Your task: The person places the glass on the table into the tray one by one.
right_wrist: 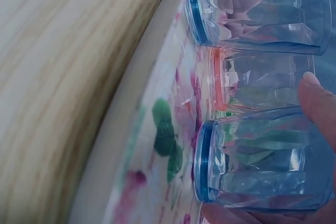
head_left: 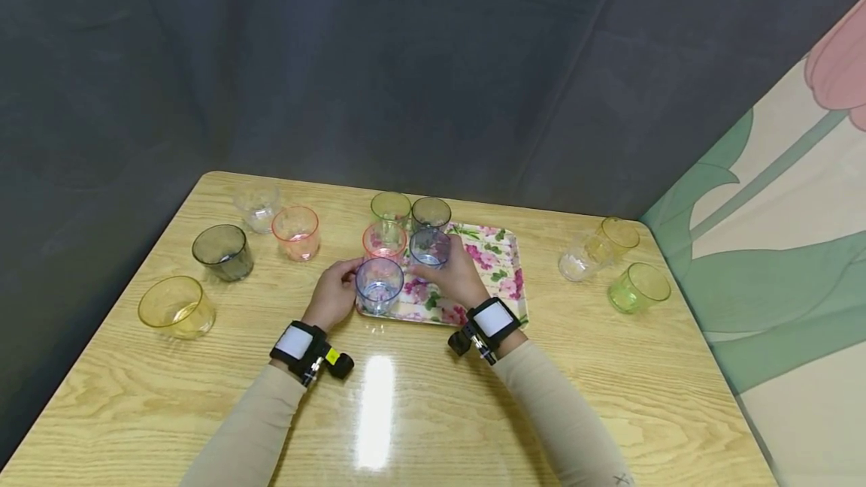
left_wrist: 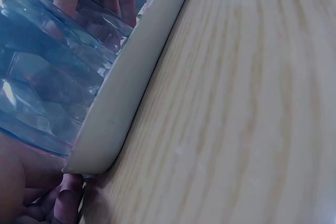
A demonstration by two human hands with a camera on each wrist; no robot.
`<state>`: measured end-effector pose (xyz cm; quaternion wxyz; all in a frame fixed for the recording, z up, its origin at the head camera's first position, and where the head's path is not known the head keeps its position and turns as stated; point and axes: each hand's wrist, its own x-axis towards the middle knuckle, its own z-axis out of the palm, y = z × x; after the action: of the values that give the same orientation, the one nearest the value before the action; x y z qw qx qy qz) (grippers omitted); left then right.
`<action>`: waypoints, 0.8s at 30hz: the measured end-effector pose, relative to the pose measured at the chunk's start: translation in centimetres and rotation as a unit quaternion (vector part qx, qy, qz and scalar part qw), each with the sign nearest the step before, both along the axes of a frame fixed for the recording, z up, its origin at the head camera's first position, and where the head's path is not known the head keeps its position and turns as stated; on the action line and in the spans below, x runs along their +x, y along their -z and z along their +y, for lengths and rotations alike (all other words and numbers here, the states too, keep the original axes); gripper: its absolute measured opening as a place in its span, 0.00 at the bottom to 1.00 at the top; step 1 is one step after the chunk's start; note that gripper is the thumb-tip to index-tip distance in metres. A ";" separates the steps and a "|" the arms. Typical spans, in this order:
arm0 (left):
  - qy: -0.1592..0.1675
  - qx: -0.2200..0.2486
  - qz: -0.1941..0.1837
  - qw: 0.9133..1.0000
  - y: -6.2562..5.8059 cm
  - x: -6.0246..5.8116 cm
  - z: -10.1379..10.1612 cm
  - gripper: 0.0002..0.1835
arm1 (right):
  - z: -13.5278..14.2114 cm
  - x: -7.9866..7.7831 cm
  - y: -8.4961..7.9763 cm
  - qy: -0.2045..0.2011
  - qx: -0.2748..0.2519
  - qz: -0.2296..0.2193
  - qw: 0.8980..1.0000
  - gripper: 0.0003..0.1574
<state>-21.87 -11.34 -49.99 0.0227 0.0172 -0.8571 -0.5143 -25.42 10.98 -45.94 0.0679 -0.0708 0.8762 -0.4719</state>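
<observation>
My left hand (head_left: 333, 295) grips the side of a clear blue cup (head_left: 380, 286) at the tray's front left corner. In the left wrist view, curled fingers (left_wrist: 67, 203) lie right at the tray's corner, beside that cup. Thumb and fingers of my right hand (head_left: 460, 273) hold a second blue cup (head_left: 430, 250), which stands upright on the floral tray (head_left: 497, 276). Just behind the front blue cup is a red cup (head_left: 384, 243). A green cup (head_left: 391, 207) and a grey cup (head_left: 431, 215) stand at the back.
To the left are a clear cup (head_left: 258, 210), another red cup (head_left: 296, 235), a dark grey cup (head_left: 223, 254) and a yellow cup (head_left: 177, 310). On the right stand a yellow cup (head_left: 617, 237), a clear cup (head_left: 578, 261) and a green cup (head_left: 637, 290). A dark curtain (head_left: 406, 74) hangs behind the table.
</observation>
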 end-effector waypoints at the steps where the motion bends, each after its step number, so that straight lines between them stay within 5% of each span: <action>1: 0.000 0.001 -0.003 1.000 0.0 0.0 0.0 0.22 | 0.0 0.0 0.0 -0.001 0.000 0.001 1.000 0.57; 24: 0.001 0.000 -0.011 1.000 0.3 -0.2 -0.1 0.22 | -0.7 -0.1 0.2 0.018 0.016 0.005 1.000 0.59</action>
<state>-22.03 -11.45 -50.27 0.0129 0.0219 -0.8573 -0.5142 -25.48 10.29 -46.11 0.0560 -0.0567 0.8853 -0.4581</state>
